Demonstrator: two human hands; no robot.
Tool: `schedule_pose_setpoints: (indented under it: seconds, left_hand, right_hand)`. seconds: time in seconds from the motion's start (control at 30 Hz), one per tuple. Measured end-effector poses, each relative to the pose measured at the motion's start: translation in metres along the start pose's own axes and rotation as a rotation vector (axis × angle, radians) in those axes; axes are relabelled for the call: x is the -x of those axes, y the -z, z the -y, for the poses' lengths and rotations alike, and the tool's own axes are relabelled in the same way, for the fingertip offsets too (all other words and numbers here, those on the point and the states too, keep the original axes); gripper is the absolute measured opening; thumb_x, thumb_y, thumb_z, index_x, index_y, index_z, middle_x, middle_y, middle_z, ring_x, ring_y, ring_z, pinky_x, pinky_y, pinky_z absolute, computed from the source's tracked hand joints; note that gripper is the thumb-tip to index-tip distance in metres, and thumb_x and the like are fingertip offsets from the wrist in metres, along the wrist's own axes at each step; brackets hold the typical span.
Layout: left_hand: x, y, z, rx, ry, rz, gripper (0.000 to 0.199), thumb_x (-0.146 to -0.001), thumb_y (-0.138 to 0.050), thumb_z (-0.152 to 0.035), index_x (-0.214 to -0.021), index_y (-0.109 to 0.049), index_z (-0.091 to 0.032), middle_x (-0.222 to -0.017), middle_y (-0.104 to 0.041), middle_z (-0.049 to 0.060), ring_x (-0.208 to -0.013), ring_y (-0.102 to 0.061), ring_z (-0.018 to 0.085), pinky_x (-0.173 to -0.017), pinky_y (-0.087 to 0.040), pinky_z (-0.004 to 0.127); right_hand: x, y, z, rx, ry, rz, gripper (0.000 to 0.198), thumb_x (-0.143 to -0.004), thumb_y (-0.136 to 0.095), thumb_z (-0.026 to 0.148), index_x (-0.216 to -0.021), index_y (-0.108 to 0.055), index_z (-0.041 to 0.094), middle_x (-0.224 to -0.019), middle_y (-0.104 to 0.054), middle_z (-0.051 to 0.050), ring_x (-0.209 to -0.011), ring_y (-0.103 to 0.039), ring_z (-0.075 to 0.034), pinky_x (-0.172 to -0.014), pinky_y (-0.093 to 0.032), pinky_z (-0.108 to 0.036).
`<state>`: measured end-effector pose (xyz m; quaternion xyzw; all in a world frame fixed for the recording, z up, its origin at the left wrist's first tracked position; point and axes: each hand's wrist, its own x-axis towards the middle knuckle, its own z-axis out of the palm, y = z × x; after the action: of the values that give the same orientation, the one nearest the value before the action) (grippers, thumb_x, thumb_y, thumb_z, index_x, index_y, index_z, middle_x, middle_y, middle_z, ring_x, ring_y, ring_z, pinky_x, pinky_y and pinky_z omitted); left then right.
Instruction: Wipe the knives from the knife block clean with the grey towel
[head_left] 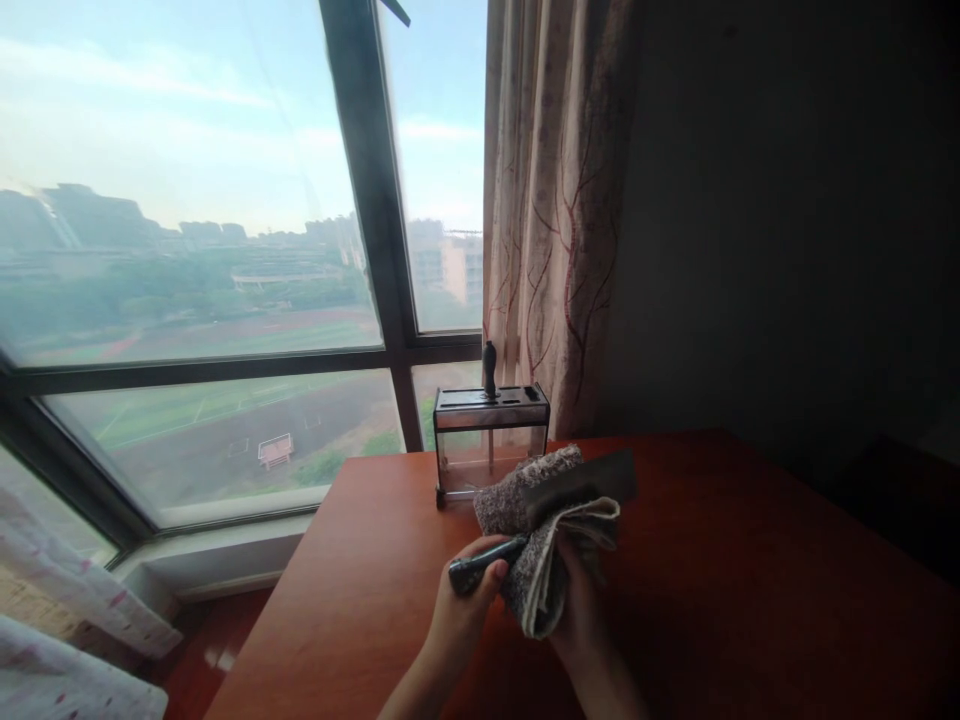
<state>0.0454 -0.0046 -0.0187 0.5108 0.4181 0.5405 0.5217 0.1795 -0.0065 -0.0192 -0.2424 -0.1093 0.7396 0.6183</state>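
Note:
My left hand (466, 598) is wrapped round the dark handle of a cleaver (616, 474), whose broad blade points to the upper right. A folded grey-brown cloth (516, 497) lies on both sides of the blade, leaving its far end bare. Fingers of my right hand (583, 605) grip the cloth from below and the right, partly hidden behind its folds. Just beyond the cloth, a clear-sided knife block (493, 408) with a dark frame stands on the table. One black-handled tool (490, 370) sits upright in its top.
Beneath my hands is a reddish-brown wooden table (375, 590). A large window (394, 352) rises behind and to the left, with a patterned curtain (559, 220) beside it. More light curtain fabric (67, 665) hangs at the lower left. The wall at right is dark.

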Motion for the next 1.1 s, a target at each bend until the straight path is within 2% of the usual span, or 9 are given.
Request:
schedule_pose_setpoints:
  seconds: [0.1, 0.2, 0.37, 0.57, 0.63, 0.7, 0.83, 0.93, 1.1]
  left_hand:
    - [0.001, -0.002, -0.004, -0.092, -0.089, 0.079, 0.034, -0.076, -0.068, -0.04, -0.1, -0.072, -0.018, -0.096, -0.069, 0.009, -0.085, -0.062, 0.022, -0.074, -0.049, 0.029]
    - [0.001, -0.002, -0.009, -0.12, -0.114, 0.089, 0.031, -0.078, -0.066, -0.039, -0.101, -0.072, -0.018, -0.095, -0.069, 0.008, -0.089, -0.062, 0.023, -0.077, -0.048, 0.029]
    - [-0.003, 0.005, -0.016, -0.109, -0.076, 0.003, 0.031, -0.075, -0.068, -0.042, -0.093, -0.074, -0.017, -0.086, -0.07, 0.007, -0.077, -0.061, 0.02, -0.067, -0.048, 0.026]
    - [-0.004, 0.013, -0.015, -0.105, 0.015, -0.124, 0.04, -0.074, -0.067, -0.048, -0.093, -0.074, -0.013, -0.061, -0.061, 0.002, -0.054, -0.047, 0.012, -0.051, -0.039, 0.022]
    - [-0.003, 0.011, -0.012, -0.106, 0.01, -0.116, 0.039, -0.075, -0.068, -0.047, -0.094, -0.073, -0.013, -0.061, -0.061, 0.001, -0.053, -0.047, 0.012, -0.051, -0.039, 0.022]
    - [-0.003, 0.009, -0.011, -0.128, -0.023, -0.055, 0.036, -0.075, -0.068, -0.045, -0.094, -0.073, -0.014, -0.066, -0.064, 0.003, -0.057, -0.051, 0.013, -0.054, -0.041, 0.023]
    - [-0.002, 0.003, -0.012, -0.241, -0.162, 0.06, 0.029, -0.076, -0.067, -0.038, -0.096, -0.074, -0.017, -0.082, -0.068, 0.007, -0.073, -0.061, 0.02, -0.067, -0.048, 0.028]
    - [-0.001, 0.001, -0.013, -0.317, -0.219, 0.073, 0.028, -0.076, -0.068, -0.035, -0.096, -0.075, -0.017, -0.083, -0.067, 0.008, -0.078, -0.062, 0.022, -0.072, -0.048, 0.03]
    - [0.0, 0.0, -0.009, -0.159, -0.093, 0.02, 0.029, -0.077, -0.067, -0.038, -0.095, -0.072, -0.017, -0.086, -0.069, 0.008, -0.078, -0.061, 0.022, -0.07, -0.048, 0.029]
  right_hand:
    - [-0.002, 0.003, -0.003, 0.03, 0.024, -0.044, 0.041, -0.066, -0.077, 0.046, -0.097, -0.068, 0.02, -0.097, -0.073, -0.004, -0.089, -0.067, -0.024, -0.082, -0.052, -0.039]
    - [-0.004, 0.004, -0.006, 0.09, 0.105, -0.118, 0.046, -0.063, -0.081, 0.039, -0.102, -0.066, 0.02, -0.097, -0.073, -0.003, -0.092, -0.067, -0.023, -0.086, -0.051, -0.037]
    - [-0.002, -0.003, -0.008, 0.205, 0.252, -0.159, 0.049, -0.061, -0.083, 0.033, -0.105, -0.064, 0.021, -0.095, -0.073, -0.002, -0.088, -0.068, -0.023, -0.083, -0.053, -0.036]
    - [0.0, -0.011, -0.006, 0.317, 0.337, -0.174, 0.037, -0.058, -0.084, 0.03, -0.088, -0.067, 0.018, -0.082, -0.074, -0.003, -0.075, -0.069, -0.022, -0.073, -0.055, -0.035]
    - [0.001, -0.012, -0.005, 0.311, 0.34, -0.189, 0.033, -0.058, -0.084, 0.031, -0.081, -0.065, 0.018, -0.074, -0.073, -0.002, -0.07, -0.068, -0.021, -0.072, -0.055, -0.035]
    - [0.001, -0.013, -0.005, 0.277, 0.307, -0.185, 0.032, -0.06, -0.084, 0.032, -0.082, -0.064, 0.018, -0.07, -0.072, 0.0, -0.066, -0.068, -0.02, -0.071, -0.055, -0.034]
    - [-0.001, -0.009, -0.005, 0.172, 0.236, -0.216, 0.046, -0.058, -0.084, 0.034, -0.097, -0.064, 0.019, -0.081, -0.073, -0.001, -0.07, -0.068, -0.02, -0.067, -0.055, -0.032]
    - [-0.003, -0.006, -0.005, 0.15, 0.229, -0.252, 0.05, -0.058, -0.084, 0.034, -0.101, -0.063, 0.02, -0.086, -0.073, 0.0, -0.079, -0.068, -0.021, -0.071, -0.056, -0.032]
    - [-0.002, -0.009, -0.003, 0.23, 0.276, -0.243, 0.045, -0.059, -0.084, 0.033, -0.098, -0.066, 0.02, -0.09, -0.073, -0.001, -0.082, -0.069, -0.021, -0.075, -0.056, -0.032]
